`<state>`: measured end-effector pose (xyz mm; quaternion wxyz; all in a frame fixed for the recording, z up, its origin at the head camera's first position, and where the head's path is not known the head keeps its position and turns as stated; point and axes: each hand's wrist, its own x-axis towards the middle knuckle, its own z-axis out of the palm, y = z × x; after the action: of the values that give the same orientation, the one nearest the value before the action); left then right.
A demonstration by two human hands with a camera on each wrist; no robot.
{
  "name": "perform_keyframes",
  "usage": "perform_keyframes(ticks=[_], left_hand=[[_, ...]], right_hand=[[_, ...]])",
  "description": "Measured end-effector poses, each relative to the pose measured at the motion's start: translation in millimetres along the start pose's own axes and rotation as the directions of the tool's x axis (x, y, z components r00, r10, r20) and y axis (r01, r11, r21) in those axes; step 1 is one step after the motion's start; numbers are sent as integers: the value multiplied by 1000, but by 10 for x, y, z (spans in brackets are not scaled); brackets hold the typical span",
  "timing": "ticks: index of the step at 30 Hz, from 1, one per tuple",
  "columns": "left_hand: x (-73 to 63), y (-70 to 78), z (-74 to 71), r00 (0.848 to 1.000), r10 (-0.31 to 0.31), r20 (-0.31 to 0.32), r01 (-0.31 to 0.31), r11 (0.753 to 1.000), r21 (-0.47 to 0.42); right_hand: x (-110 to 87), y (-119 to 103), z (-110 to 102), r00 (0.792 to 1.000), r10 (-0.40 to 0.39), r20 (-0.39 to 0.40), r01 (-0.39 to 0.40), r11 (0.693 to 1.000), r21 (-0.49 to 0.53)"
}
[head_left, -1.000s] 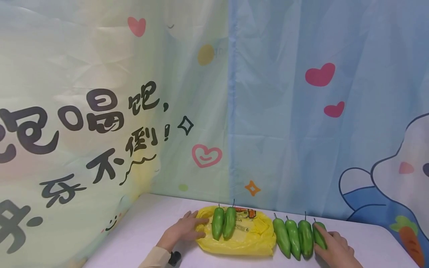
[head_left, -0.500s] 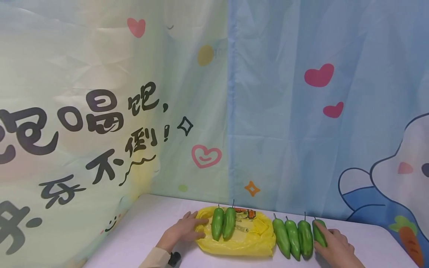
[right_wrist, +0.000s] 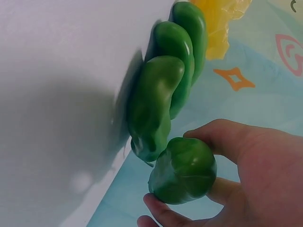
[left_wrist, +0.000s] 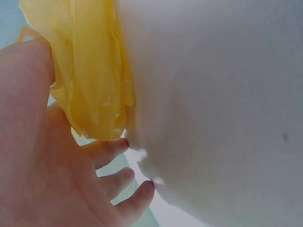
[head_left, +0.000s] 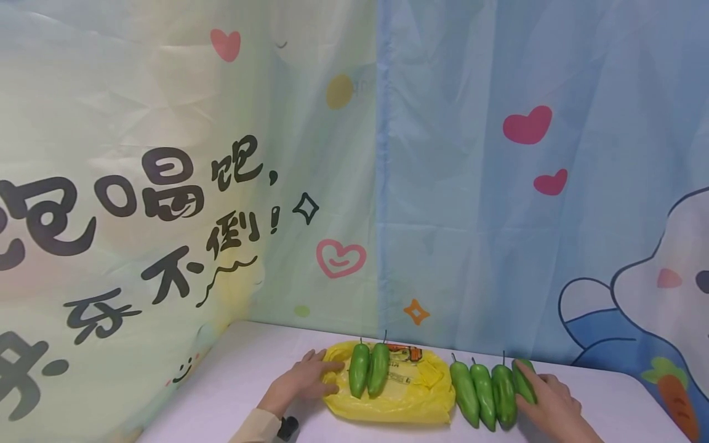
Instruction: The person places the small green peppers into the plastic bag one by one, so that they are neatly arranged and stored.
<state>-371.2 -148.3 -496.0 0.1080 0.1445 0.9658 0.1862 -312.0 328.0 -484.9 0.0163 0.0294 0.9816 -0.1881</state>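
A yellow plastic bag (head_left: 399,409) lies on the table with two green chili peppers (head_left: 359,370) side by side on top of it. My left hand (head_left: 303,376) rests against the bag's left edge, its fingers spread and loosely bent; the left wrist view shows the yellow plastic (left_wrist: 97,71) between thumb and fingers. Right of the bag, three green peppers (head_left: 484,395) lie in a row, stems pointing away. Beside that row my right hand (head_left: 551,403) holds another green pepper (right_wrist: 184,170) between thumb and fingers. In the right wrist view its blunt end faces the camera.
The white table (head_left: 249,351) ends at a printed curtain (head_left: 443,215) behind and to the left. A small black object (head_left: 288,427) sits near my left wrist, partly hidden by the sleeve (head_left: 257,426).
My right hand has shifted slightly left with the pepper it holds, bringing it closer to the row of three. The left hand, the bag and the other peppers look still.
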Motion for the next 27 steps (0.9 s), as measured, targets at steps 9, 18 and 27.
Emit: perform_keyframes(ticks=[9,18,27], left_hand=[[15,-15,8,1000,-2,0,2,1000,0],[45,-46,26,1000,3,1,-3,1000,-6],[57,-53,29,1000,-4,4,4,1000,-19]], right_hand=[[-16,-90,-9,999,-24,-23,24,1000,5],[-53,-225,-35,998,-41,-40,41,999,18],[-60,-307,-43,994,-83,-64,85,996,29]])
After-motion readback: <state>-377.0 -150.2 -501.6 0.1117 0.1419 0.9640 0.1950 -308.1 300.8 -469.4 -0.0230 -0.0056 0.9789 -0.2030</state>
